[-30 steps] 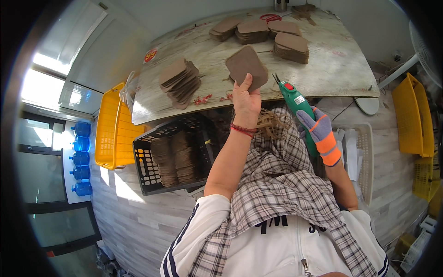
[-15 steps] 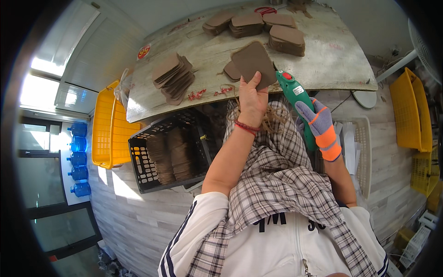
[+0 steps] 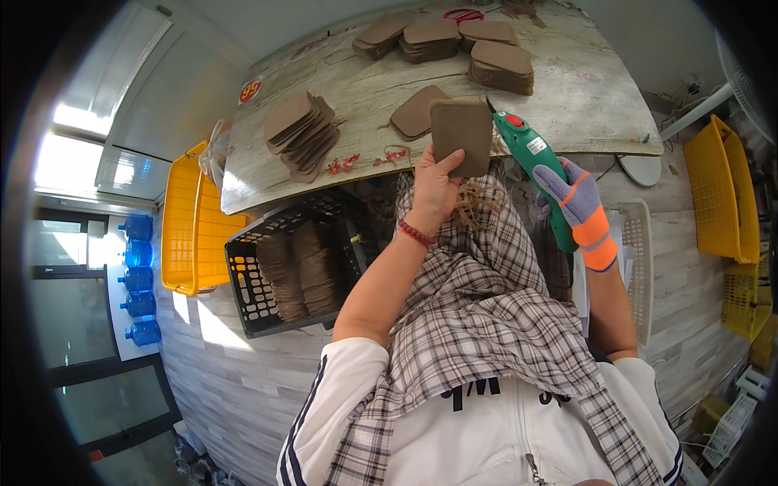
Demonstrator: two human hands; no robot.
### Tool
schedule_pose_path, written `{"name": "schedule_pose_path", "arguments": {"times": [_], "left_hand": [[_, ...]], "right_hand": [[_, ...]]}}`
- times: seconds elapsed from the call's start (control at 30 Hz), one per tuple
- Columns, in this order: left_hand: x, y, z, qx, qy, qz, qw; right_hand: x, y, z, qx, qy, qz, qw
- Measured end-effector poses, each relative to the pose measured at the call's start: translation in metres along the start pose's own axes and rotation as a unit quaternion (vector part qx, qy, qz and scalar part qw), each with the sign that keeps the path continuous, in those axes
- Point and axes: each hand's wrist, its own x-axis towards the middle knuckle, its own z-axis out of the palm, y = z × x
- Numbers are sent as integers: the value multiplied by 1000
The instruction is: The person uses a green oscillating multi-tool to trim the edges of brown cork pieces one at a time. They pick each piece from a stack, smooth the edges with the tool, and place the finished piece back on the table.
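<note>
Left grip [image 3: 435, 182] clamped on one brown sheet [image 3: 461, 134], gloved right grip [image 3: 577, 202] around one green cutter [image 3: 535, 166].

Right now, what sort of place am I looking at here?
Likely a small workshop for hand-trimming cut pieces. Stacks of brown pieces lie on a worn table, more fill a black crate beside it, and the gloved right hand holds a green power cutter.

Both arms raised forward, hands just beside each other

The bare left hand [image 3: 433, 182] pinches upward with thumb in front; the gloved right hand [image 3: 579, 202], to its right, is closed in a grip, forearm bent.
</note>
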Motion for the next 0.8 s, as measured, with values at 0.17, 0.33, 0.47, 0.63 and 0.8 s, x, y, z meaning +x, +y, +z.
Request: {"name": "schedule_pose_path", "arguments": {"times": [0.17, 0.33, 0.47, 0.63, 0.8], "left_hand": [[6, 42, -26, 135, -50, -45, 989], [3, 68, -30, 227, -92, -111, 963], [0, 67, -39, 260, -88, -140, 951], [-12, 63, -31, 270, -78, -181, 943], [-10, 72, -35, 369, -81, -93, 921]], "right_hand": [[-14, -10, -10, -45, -43, 23, 998], [-17, -3, -12, -97, -86, 18, 991], [-17, -2, -4, -91, -90, 25, 991], [-15, -6, 8, -58, -81, 25, 995], [-13, -8, 8, -73, -100, 33, 992]]}}
